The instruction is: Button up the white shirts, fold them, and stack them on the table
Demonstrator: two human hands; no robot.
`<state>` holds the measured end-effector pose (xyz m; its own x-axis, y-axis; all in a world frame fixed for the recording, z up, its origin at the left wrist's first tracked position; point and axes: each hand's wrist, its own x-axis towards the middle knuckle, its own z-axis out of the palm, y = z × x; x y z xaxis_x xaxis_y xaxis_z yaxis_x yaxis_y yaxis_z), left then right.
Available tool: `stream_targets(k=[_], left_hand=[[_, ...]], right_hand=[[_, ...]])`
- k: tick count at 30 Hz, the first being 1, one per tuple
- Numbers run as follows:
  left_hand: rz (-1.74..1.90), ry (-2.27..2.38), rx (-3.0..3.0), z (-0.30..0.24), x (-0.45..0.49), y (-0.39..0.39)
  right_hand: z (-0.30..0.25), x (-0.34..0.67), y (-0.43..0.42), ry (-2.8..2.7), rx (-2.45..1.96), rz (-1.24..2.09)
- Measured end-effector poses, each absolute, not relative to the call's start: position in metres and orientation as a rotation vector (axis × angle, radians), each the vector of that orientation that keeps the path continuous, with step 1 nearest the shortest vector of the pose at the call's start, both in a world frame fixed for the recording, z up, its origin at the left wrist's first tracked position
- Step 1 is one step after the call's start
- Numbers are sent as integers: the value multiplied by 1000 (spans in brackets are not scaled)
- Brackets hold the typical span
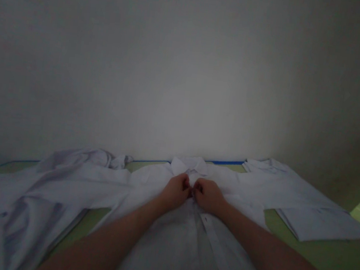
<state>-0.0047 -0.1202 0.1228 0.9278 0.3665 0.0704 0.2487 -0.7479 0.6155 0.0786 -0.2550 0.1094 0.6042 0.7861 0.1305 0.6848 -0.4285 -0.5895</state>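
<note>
Dim view fwd and down over a green table (316,250) w/ a blue edge, set against a plain pale wall (187,66). A white shirt (180,247) lies flat in the centre, collar (189,165) at the far end by the wall, button strip running toward the viewer. Both bare forearms reach in from the bottom. Left hand (177,191) and right hand (208,195) meet just below the collar, knuckles nearly touching, fingers curled tight and pinching the shirt front at the top of the strip. Crumpled white clothes (30,196) sprawl at left. At right, more white cloth (278,181), w/ a folded white piece (322,225) nearer.
</note>
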Motion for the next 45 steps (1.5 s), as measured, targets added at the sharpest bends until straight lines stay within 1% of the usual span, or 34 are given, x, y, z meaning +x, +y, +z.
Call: stream_targets(k=[3, 5, 9, 12, 15, 17, 22, 24, 26, 30, 35, 40, 43, 45], left_hand=[[235, 276, 2697, 129, -10, -123], [206, 229, 2760, 129, -12, -124], [123, 308, 2767, 126, -11, -119], [143, 325, 2840, 127, -10, -111], [176, 167, 2900, 129, -11, -101], [66, 110, 2905, 129, -13, -94], [-313, 106, 2914, 123, -11, -77], [-380, 120, 2932, 120, -6, -71], [-409, 153, 2957, 118, 0, -66], [-437, 249, 2995, 113, 17, -58], [-440, 323, 3013, 121, 22, -59], [-342, -30, 2956, 145, -18, -82], [-311, -120, 2846, 155, -45, -104], [-213, -119, 2789, 159, -55, -119]], right_hand=[[108, 82, -253, -1134, -2222, 258], [106, 85, -252, -1130, -2218, 312], [107, 90, -254, -1260, -2280, 419], [113, 92, -261, -1335, -2398, 271], [117, 97, -270, -1421, -2428, 111], [115, 103, -274, -1494, -2425, 151], [95, 118, -270, -1562, -2453, 526], [88, 121, -265, -1553, -2473, 553], [84, 121, -258, -1534, -2499, 498], [84, 123, -244, -1462, -2512, 332], [98, 123, -242, -1406, -2517, 252], [124, 89, -285, -1491, -2385, 135], [134, 59, -315, -1487, -2382, 217], [136, 44, -324, -1447, -2418, 277]])
